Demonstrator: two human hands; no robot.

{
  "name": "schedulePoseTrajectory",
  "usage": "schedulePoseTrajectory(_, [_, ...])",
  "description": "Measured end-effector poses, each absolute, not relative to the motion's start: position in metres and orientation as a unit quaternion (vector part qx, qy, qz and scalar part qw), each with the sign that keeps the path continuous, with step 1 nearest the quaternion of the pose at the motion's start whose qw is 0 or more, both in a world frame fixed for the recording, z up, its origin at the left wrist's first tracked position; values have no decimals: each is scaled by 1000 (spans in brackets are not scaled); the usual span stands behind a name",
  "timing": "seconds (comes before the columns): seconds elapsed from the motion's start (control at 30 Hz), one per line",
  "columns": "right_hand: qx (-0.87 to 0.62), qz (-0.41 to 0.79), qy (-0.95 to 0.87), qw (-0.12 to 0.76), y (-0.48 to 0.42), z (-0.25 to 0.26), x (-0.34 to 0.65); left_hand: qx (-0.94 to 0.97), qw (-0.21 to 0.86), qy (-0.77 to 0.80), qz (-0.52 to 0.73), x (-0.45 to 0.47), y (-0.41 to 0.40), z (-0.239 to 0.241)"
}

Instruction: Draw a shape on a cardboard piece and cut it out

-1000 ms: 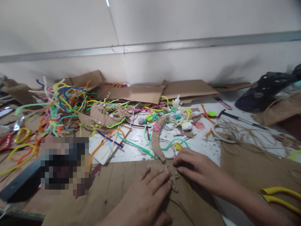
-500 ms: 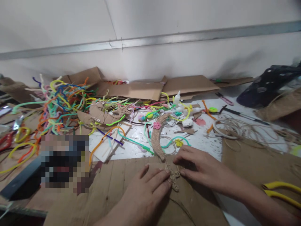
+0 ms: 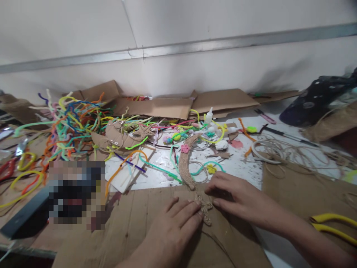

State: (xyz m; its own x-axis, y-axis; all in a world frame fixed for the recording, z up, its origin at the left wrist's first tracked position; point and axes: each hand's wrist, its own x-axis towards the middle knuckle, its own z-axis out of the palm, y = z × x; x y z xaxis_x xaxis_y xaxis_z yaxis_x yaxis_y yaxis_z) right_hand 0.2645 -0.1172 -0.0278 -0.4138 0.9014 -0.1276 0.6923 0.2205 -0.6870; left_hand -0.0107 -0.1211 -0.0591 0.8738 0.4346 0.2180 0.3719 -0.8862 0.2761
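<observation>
A crescent shape wrapped in jute twine [image 3: 184,163] lies on the table, with a pink flower on it. At its near tip sits a small jute star [image 3: 205,212] on a cardboard sheet [image 3: 134,227]. My left hand [image 3: 173,230] lies flat on the cardboard, fingers stretched out, fingertips touching the star from the left. From the right, my right hand [image 3: 237,199] presses on the star, fingers bent over it and close together. Whether it grips anything is hidden.
A heap of coloured pipe cleaners [image 3: 72,123] fills the left. Cardboard pieces [image 3: 156,106] lean at the wall. A glue bottle [image 3: 209,116], coiled cord [image 3: 267,150], yellow-handled pliers [image 3: 331,223] at the right, a dark bag [image 3: 315,102] at far right.
Both hands stay on the star with almost no movement. The view has shifted slightly.
</observation>
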Motion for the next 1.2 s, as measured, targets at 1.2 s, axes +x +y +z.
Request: schedulePoseTrajectory(1.2, [-473,288,-824,117,-124,-29,258,967,79,217,103,6,-130,-39])
